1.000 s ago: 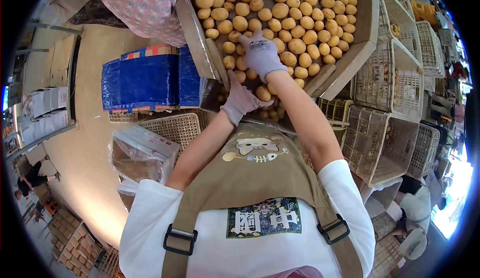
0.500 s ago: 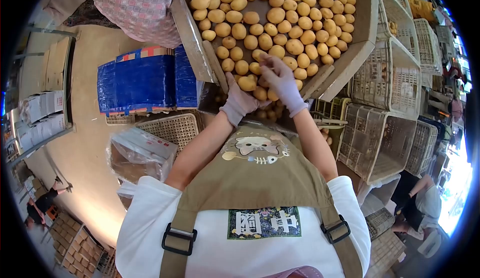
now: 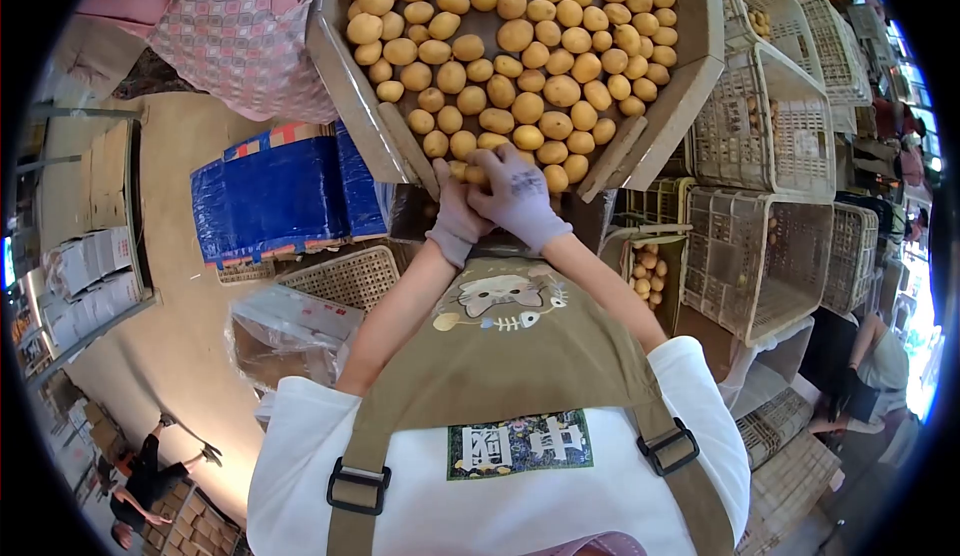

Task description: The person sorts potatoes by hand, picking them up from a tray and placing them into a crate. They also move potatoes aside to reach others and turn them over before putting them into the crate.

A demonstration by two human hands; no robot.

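Note:
Round yellow-brown produce, which looks like small potatoes (image 3: 528,108), covers the sorting tray (image 3: 672,121) in front of me. At the tray's near opening, my right hand (image 3: 516,196), in a pale lilac glove, has its fingers curled down over potatoes at the edge. My left hand (image 3: 458,218), gloved likewise, is just left of it and touches it. Its thumb points up beside the same potatoes, while its other fingers are hidden. Below the hands, a dark chute or container (image 3: 408,218) shows only in part.
Plastic crates (image 3: 755,256) are stacked on the right, near a container of potatoes (image 3: 650,274). At left are a blue-wrapped box (image 3: 270,196), a tan crate (image 3: 345,281) and a plastic-covered carton (image 3: 285,331). A person in a patterned apron (image 3: 235,41) stands at upper left.
My right hand has come down and left from among the potatoes to the tray's near edge, meeting my left hand. Several potatoes near the opening are no longer there. The view has shifted slightly.

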